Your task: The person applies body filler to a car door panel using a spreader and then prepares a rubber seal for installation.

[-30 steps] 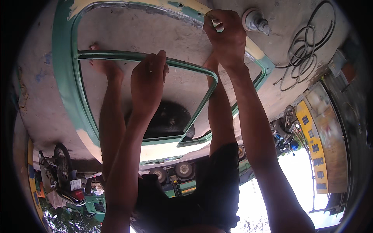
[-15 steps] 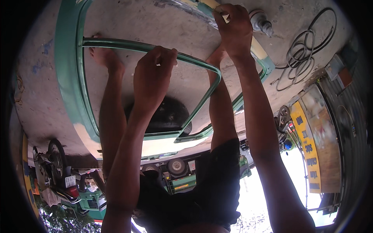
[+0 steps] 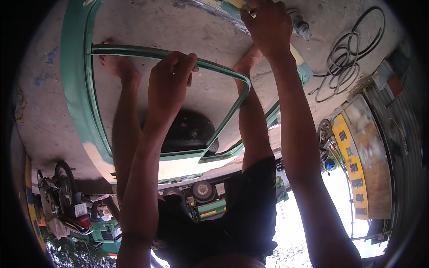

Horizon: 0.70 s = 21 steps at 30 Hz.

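Observation:
A green and cream vehicle door [image 3: 76,85] with open window frames lies before me, above the concrete floor. My left hand [image 3: 169,87] is closed at the green window bar [image 3: 129,50], its fingers curled together against it. Whether anything thin is pinched there is hidden. Farther up and right, my right hand [image 3: 268,31] is closed at the door's cream far rim [image 3: 230,6], thumb and fingers bent toward each other. What it grips, if anything, cannot be made out. Just right of that hand lies a power tool [image 3: 300,24], partly covered by it.
A loose cable [image 3: 346,62] is coiled at the right. Under the window opening sits a black rounded object [image 3: 190,131]. My bare feet [image 3: 117,64] stand beyond the bar. A motorbike [image 3: 65,192], a wheel [image 3: 202,190] and a yellow sign [image 3: 351,165] appear near the lower rim.
The view has shifted slightly. My left hand has moved a little left along the bar and its fingers have turned. The right hand stays at the far rim, now slightly nearer the upper edge.

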Available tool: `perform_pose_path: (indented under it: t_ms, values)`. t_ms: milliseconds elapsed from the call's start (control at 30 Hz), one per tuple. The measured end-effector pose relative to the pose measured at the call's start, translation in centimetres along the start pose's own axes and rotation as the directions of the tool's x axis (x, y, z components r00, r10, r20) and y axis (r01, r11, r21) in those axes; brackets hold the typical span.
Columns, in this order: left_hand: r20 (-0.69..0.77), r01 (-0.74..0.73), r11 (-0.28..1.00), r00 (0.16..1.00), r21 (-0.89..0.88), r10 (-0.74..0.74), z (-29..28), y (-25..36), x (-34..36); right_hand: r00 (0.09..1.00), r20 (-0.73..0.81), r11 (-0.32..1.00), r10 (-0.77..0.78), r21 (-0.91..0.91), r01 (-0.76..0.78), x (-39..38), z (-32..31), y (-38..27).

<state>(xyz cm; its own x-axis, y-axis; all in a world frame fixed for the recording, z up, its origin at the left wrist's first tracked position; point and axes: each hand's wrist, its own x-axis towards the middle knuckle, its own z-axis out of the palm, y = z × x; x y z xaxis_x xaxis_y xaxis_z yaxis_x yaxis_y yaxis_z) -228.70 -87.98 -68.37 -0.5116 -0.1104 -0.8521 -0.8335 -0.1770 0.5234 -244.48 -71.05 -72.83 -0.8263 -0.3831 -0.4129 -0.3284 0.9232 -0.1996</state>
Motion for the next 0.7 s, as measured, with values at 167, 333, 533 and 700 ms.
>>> perform_pose_path:
  t_ms: [167, 333, 533, 700]
  values:
    - [0.047, 0.126, 0.988, 0.991, -0.087, -0.122, 0.2, 1.8, -0.4, 1.0, -0.018, 0.994, -0.016, -0.106, 0.014, 1.9, -0.2, 0.8]
    - [0.142, 0.23, 0.973, 0.963, 0.004, -0.228, -0.4, 3.7, -0.7, 0.996, -0.042, 0.997, 0.074, -0.029, -0.075, 1.4, 1.4, -1.3]
    - [0.096, 0.187, 0.98, 0.979, -0.07, -0.18, -0.4, 2.7, 0.3, 0.939, -0.314, 0.988, 0.142, -0.011, -0.153, -2.3, 1.0, -3.7]
    - [0.103, 0.185, 0.978, 0.979, -0.096, -0.175, -0.2, 2.5, -0.1, 0.895, -0.416, 0.984, 0.163, 0.0, -0.179, -4.8, 4.5, -1.8]
